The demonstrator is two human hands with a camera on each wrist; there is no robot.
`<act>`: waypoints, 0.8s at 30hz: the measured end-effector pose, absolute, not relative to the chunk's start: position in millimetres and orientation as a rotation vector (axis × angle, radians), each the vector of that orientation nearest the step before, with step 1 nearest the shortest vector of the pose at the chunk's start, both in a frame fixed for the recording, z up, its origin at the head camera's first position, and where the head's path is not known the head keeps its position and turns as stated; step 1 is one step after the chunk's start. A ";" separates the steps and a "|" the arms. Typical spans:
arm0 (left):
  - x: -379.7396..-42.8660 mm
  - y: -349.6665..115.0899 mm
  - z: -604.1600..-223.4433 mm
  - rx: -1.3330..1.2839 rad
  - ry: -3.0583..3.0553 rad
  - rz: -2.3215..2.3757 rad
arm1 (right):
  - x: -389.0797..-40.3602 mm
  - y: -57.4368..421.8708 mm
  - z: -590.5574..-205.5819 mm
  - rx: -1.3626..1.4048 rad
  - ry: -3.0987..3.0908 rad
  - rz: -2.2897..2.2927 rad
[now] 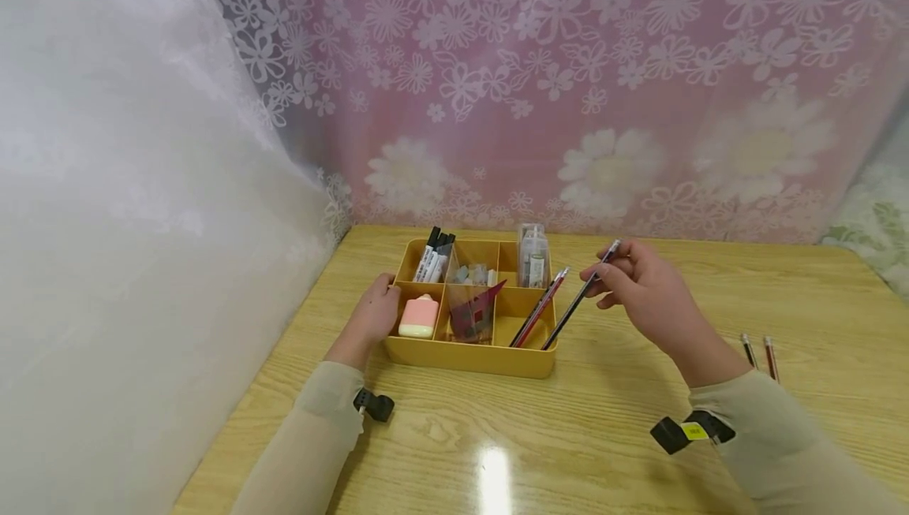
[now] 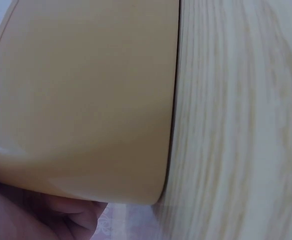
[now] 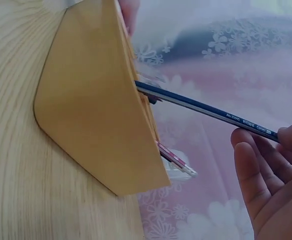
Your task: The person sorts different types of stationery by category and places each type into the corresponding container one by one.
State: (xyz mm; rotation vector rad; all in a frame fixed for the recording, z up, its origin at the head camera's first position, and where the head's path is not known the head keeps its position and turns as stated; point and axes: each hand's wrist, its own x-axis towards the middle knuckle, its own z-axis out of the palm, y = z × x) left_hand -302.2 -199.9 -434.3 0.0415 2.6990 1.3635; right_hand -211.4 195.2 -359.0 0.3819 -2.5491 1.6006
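A yellow desk organizer (image 1: 469,357) with several compartments stands on the table. My left hand (image 1: 375,311) grips its left side; the left wrist view shows bent fingers (image 2: 71,215) against the wall. Between thumb and fingers, my right hand (image 1: 649,294) pinches a dark striped pencil (image 1: 582,294) near its upper end. That pencil slants down to the organizer's front right compartment, its lower end at the front rim. Two pencils, one red (image 1: 541,311) and one dark, lean inside the same compartment. In the right wrist view the pinched pencil (image 3: 200,107) crosses the organizer's rim.
Black-capped markers (image 1: 432,256), a pink-and-cream bottle (image 1: 419,316), a clear holder with a dark red piece (image 1: 474,314) and a clear case (image 1: 533,256) fill other compartments. Two more pencils (image 1: 771,359) lie right, partly behind my right forearm. A floral curtain (image 1: 611,168) hangs behind the table.
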 end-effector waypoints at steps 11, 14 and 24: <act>-302.0 -200.3 -434.7 0.036 2.697 1.360 | -214.1 187.9 -363.8 0.295 -2.691 1.371; -301.2 -200.8 -434.7 0.039 2.696 1.364 | -212.6 194.8 -364.7 0.259 -2.710 1.323; -303.1 -200.4 -433.5 0.035 2.683 1.378 | -209.2 232.8 -376.9 0.230 -2.840 0.900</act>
